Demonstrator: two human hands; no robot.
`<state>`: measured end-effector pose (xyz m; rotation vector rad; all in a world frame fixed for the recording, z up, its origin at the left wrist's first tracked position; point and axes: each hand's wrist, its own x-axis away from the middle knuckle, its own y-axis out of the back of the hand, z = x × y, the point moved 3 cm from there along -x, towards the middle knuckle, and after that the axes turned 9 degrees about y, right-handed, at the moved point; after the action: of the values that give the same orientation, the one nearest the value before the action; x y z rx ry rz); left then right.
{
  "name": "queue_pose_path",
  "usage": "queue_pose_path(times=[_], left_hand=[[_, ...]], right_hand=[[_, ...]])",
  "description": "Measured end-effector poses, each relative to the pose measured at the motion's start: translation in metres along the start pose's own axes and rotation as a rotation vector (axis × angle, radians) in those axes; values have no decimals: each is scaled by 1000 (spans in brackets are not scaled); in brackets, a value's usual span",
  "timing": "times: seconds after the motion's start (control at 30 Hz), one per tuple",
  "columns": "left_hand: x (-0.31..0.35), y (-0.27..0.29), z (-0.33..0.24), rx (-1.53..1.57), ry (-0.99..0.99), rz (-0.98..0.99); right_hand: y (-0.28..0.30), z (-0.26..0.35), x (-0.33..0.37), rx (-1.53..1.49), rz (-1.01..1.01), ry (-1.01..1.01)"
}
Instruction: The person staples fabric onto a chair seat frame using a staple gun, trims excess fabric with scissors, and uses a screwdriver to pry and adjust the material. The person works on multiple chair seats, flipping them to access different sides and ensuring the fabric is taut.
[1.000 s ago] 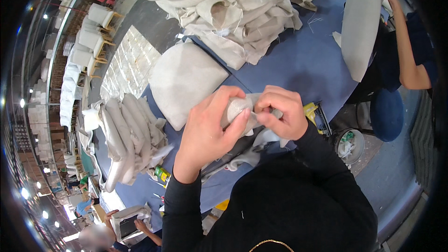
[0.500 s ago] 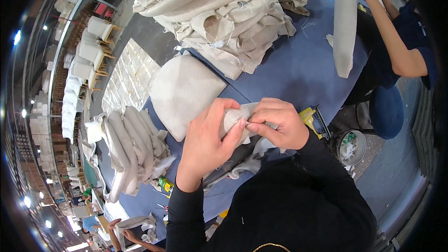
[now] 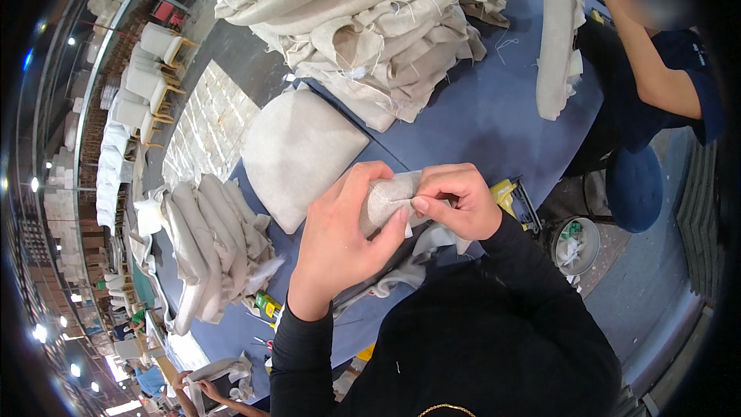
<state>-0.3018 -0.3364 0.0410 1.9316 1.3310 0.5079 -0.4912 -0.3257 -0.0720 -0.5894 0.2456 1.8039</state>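
Observation:
Both hands work on a beige fabric-covered padded piece (image 3: 377,207) in front of my chest. My left hand (image 3: 336,228) wraps round its rounded end, thumb along the near side and fingers over the far side. With thumb and forefinger, my right hand (image 3: 463,199) pinches the fabric edge at the piece's right side, next to my left thumb. The piece's underside is hidden behind my hands. Just beyond lies a smooth beige cushion panel (image 3: 299,156) with one rounded end. A yellow staple gun (image 3: 515,205) rests right of my right wrist.
A tall heap of beige fabric covers (image 3: 378,46) stands on the blue table (image 3: 471,116). More padded pieces (image 3: 204,251) lean together at left. At right are a metal bucket (image 3: 590,245) with scraps, a blue stool (image 3: 637,189) and a co-worker's arm (image 3: 633,46) beside a long beige piece (image 3: 557,38).
My right hand has shifted slightly right, drawing the pinched fabric edge taut, while my left hand keeps its hold. The co-worker's long beige piece has moved left and up.

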Motion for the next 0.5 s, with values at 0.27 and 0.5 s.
queue_pose_path(times=[0.27,0.5], left_hand=[[-4,-12,-12,-99,129,-26],[-21,-36,-22,-227,101,-49]], right_hand=[[12,5,2,92,8,8],[41,-9,26,172,-122,-166]])
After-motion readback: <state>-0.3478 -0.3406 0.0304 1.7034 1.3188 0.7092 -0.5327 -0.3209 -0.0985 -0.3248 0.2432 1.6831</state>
